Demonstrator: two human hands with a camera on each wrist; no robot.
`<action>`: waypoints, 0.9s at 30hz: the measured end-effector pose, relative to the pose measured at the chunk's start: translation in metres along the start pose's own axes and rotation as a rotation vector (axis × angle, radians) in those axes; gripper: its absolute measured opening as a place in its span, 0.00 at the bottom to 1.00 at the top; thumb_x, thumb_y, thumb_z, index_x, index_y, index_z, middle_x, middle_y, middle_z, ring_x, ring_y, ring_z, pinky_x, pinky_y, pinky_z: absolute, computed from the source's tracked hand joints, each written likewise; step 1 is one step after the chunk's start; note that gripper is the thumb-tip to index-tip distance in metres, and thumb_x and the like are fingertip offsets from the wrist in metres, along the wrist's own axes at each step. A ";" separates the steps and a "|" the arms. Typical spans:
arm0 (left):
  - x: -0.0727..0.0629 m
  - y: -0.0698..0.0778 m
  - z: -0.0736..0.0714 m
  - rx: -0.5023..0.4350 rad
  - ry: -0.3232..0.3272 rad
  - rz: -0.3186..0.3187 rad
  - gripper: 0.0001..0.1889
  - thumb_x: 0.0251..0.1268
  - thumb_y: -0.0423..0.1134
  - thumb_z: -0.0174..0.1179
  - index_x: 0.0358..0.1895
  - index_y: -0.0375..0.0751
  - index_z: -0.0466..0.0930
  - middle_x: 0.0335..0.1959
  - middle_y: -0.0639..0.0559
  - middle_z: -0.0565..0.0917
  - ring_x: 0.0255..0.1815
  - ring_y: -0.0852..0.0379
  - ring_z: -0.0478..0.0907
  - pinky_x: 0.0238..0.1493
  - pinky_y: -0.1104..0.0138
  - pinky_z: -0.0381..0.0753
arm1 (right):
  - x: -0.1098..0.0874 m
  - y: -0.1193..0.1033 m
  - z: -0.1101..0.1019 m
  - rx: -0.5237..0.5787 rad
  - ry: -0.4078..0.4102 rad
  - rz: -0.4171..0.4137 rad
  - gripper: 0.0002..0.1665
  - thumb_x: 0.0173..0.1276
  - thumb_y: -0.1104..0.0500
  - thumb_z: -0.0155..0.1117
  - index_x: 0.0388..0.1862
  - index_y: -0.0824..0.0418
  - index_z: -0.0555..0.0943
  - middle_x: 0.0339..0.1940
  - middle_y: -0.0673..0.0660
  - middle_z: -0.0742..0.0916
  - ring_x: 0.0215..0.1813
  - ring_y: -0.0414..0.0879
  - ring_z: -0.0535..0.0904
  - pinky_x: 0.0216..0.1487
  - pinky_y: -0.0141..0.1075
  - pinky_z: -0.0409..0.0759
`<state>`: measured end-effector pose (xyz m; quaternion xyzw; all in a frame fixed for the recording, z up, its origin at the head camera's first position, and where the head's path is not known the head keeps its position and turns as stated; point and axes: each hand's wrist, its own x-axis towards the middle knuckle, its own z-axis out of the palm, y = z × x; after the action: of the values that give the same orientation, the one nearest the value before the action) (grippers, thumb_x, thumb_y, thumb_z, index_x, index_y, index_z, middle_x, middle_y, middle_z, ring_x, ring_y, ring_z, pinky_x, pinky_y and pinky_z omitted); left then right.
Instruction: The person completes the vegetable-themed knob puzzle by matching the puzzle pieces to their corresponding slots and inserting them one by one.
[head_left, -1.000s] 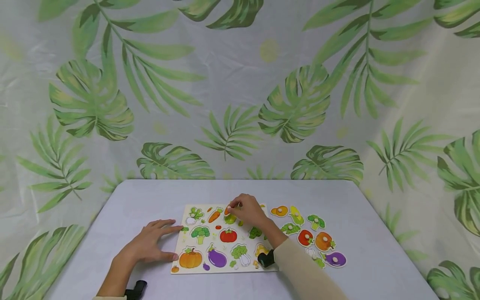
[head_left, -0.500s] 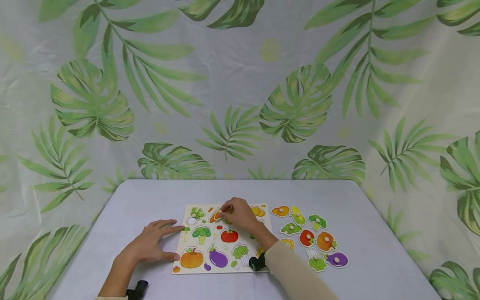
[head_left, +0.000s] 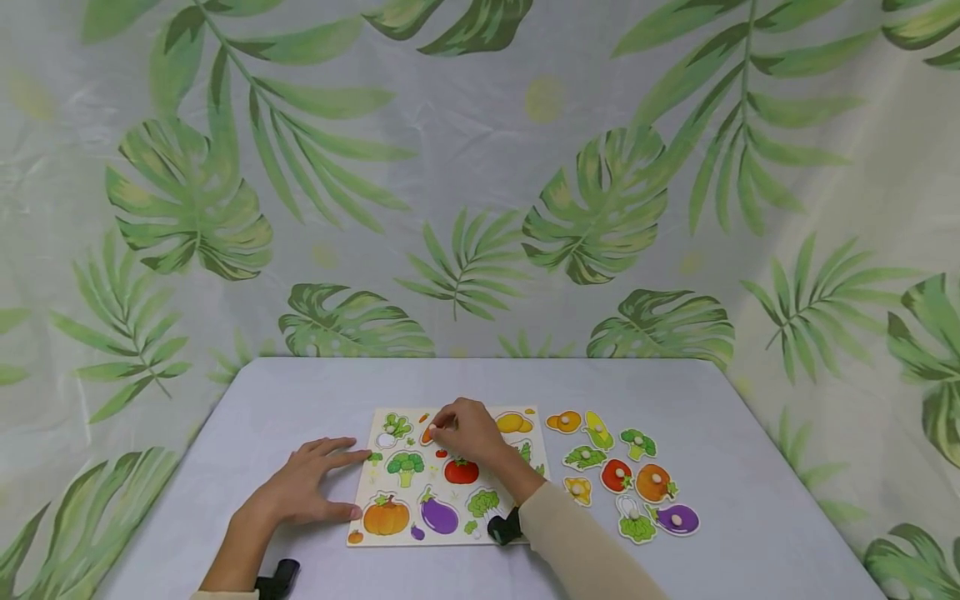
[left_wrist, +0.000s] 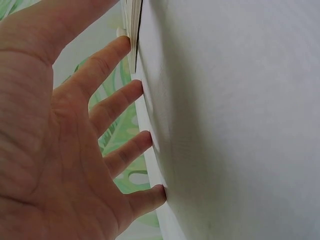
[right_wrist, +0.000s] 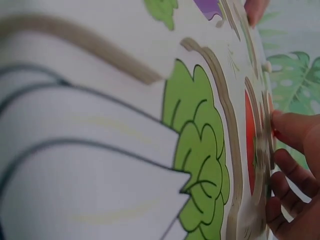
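A flat vegetable peg puzzle board (head_left: 370, 486) lies on the table, with printed recesses for a tomato, pumpkin, eggplant and others. My right hand (head_left: 472, 437) pinches the knob of an orange carrot piece (head_left: 427, 435) at the carrot recess in the top row; the fingers partly cover it. In the right wrist view my right hand (right_wrist: 300, 170) is low against the board's surface. My left hand (head_left: 303, 485) has its fingers spread at the board's left side, thumb and index finger at the edge. The left wrist view shows the left hand's fingers (left_wrist: 117, 105) extended, one touching the board edge (left_wrist: 134, 35).
A radish piece (head_left: 393, 427) with a knob sits in the top left recess. Right of the board lie several loose knobbed pieces, among them a corn (head_left: 592, 419), a tomato (head_left: 613, 482), a pumpkin (head_left: 648, 492) and an eggplant (head_left: 687, 527). A leaf-patterned cloth (head_left: 480, 333) hangs behind.
My right hand has moved left and slightly down with the carrot piece, from beside the carrot recess to over it. The left hand stays at the board's edge.
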<state>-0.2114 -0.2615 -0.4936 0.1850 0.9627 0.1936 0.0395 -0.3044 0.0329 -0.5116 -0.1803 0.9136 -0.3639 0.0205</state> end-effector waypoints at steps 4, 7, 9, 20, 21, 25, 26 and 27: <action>0.001 -0.002 0.001 0.008 0.002 -0.002 0.45 0.43 0.68 0.75 0.69 0.57 0.78 0.74 0.43 0.73 0.74 0.28 0.63 0.67 0.23 0.59 | 0.000 0.000 0.002 -0.039 0.011 -0.007 0.07 0.69 0.48 0.72 0.39 0.48 0.91 0.34 0.44 0.83 0.37 0.39 0.74 0.39 0.32 0.77; 0.002 -0.002 0.001 0.003 0.001 -0.009 0.45 0.43 0.68 0.75 0.70 0.58 0.78 0.74 0.43 0.73 0.75 0.28 0.63 0.68 0.23 0.58 | 0.000 0.000 0.003 -0.060 0.014 -0.002 0.08 0.69 0.48 0.72 0.39 0.48 0.91 0.34 0.44 0.83 0.37 0.39 0.74 0.40 0.32 0.76; 0.002 -0.002 0.001 0.003 0.003 -0.003 0.45 0.43 0.68 0.75 0.69 0.57 0.78 0.74 0.43 0.73 0.74 0.28 0.63 0.67 0.23 0.58 | 0.000 -0.001 0.004 -0.068 0.014 0.006 0.08 0.69 0.47 0.72 0.39 0.49 0.91 0.34 0.44 0.83 0.38 0.39 0.74 0.40 0.32 0.76; 0.001 0.000 0.001 -0.006 0.001 -0.019 0.45 0.42 0.68 0.75 0.69 0.58 0.78 0.74 0.44 0.73 0.75 0.29 0.63 0.69 0.24 0.58 | -0.002 0.000 0.004 -0.059 0.017 -0.002 0.09 0.68 0.47 0.73 0.41 0.50 0.90 0.37 0.46 0.84 0.41 0.40 0.77 0.44 0.35 0.79; 0.001 0.000 0.001 -0.005 0.000 -0.020 0.45 0.42 0.68 0.75 0.69 0.58 0.78 0.74 0.44 0.73 0.75 0.29 0.63 0.69 0.24 0.58 | -0.002 -0.001 0.004 -0.061 0.016 -0.003 0.09 0.68 0.47 0.73 0.41 0.50 0.90 0.37 0.46 0.84 0.41 0.40 0.76 0.44 0.35 0.79; 0.001 -0.001 0.002 -0.007 -0.002 -0.020 0.45 0.42 0.68 0.75 0.69 0.58 0.78 0.74 0.43 0.73 0.75 0.29 0.62 0.68 0.23 0.57 | -0.002 -0.001 0.003 -0.069 0.009 -0.007 0.10 0.68 0.47 0.73 0.42 0.51 0.89 0.37 0.47 0.84 0.40 0.40 0.75 0.42 0.34 0.78; 0.001 -0.001 0.002 -0.004 -0.004 -0.023 0.45 0.42 0.68 0.75 0.70 0.58 0.78 0.75 0.44 0.73 0.75 0.29 0.62 0.69 0.23 0.57 | -0.002 -0.002 0.002 -0.067 0.006 -0.004 0.11 0.68 0.47 0.73 0.42 0.51 0.89 0.37 0.47 0.84 0.40 0.41 0.75 0.42 0.34 0.78; 0.001 -0.002 0.002 -0.002 -0.005 -0.023 0.45 0.43 0.68 0.75 0.70 0.58 0.78 0.75 0.44 0.73 0.75 0.29 0.62 0.69 0.23 0.57 | -0.002 -0.002 0.002 -0.066 0.001 0.003 0.11 0.67 0.47 0.73 0.42 0.51 0.89 0.37 0.47 0.83 0.40 0.41 0.75 0.41 0.34 0.77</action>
<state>-0.2126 -0.2620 -0.4965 0.1744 0.9644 0.1936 0.0442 -0.3016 0.0308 -0.5122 -0.1796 0.9254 -0.3335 0.0146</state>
